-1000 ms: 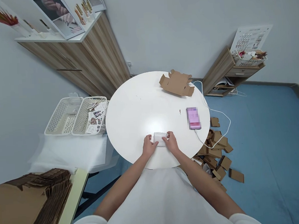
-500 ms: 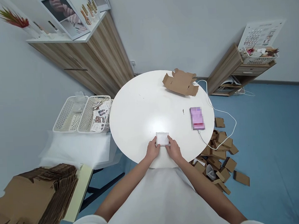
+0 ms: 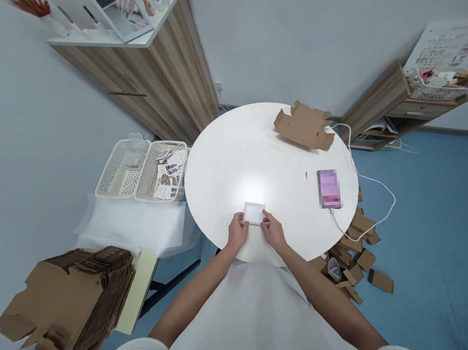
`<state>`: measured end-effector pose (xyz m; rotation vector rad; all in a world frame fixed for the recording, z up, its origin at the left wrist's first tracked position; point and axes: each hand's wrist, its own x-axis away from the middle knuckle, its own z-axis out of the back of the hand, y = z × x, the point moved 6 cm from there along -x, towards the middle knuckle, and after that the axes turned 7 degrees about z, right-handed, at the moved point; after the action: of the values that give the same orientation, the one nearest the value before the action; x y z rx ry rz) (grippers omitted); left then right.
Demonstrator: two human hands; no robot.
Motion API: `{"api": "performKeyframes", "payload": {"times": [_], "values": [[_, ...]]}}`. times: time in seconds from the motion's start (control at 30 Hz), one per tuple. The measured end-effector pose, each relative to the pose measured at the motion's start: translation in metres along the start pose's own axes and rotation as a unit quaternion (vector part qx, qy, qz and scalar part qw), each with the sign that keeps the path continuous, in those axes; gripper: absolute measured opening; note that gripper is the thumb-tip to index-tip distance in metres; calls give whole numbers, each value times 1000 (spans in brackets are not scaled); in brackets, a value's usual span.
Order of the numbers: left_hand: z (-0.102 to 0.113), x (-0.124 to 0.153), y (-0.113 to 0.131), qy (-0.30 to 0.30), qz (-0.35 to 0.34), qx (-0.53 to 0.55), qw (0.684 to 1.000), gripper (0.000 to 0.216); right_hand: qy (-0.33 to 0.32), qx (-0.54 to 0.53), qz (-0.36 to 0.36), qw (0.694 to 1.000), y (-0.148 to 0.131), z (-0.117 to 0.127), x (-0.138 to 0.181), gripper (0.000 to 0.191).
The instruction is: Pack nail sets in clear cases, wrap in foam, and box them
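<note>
Near the front edge of the round white table (image 3: 225, 159), a small white rectangular packet (image 3: 254, 213) sits between my two hands. It looks wrapped in thin white sheet; what is inside is hidden. My left hand (image 3: 238, 233) pinches its left edge, thumb near the lower corner. At the opposite edge, my right hand (image 3: 273, 230) grips with thumb and fingers. An unfolded brown cardboard box (image 3: 305, 127) lies at the table's far right. Closer in on that side is a phone with a pinkish, blurred screen (image 3: 330, 189), plugged into a white cable (image 3: 371, 180).
Left of the table stand two white baskets (image 3: 115, 174), one with printed cards, beside white sheets (image 3: 129, 223). Flattened cardboard boxes (image 3: 63, 307) are stacked at lower left. Folded small boxes (image 3: 354, 262) lie on the floor at right. A wooden cabinet (image 3: 165, 89) stands behind.
The view has shifted, so the table and surroundings appear moved. Both hands still hold the white packet, which now looks slightly tilted, its side edges gripped more closely.
</note>
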<state>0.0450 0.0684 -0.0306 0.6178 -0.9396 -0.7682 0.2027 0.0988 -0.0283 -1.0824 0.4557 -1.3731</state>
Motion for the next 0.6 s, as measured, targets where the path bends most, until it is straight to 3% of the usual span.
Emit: {"api": "performKeyframes", "payload": {"times": [0.13,0.37,0.6], "values": [[43,-26,-8,47,-11,17,999,28,-14,-8,22,1000,-33,-36,-25,49],[127,-77,-20,106,-39,-10,994,42,-10,6,51,999,-99,-111,-82,50],[169,-121,-16,85,-72,-7,994,57,4,12,53,999,-143,-157,-134,50]]}}
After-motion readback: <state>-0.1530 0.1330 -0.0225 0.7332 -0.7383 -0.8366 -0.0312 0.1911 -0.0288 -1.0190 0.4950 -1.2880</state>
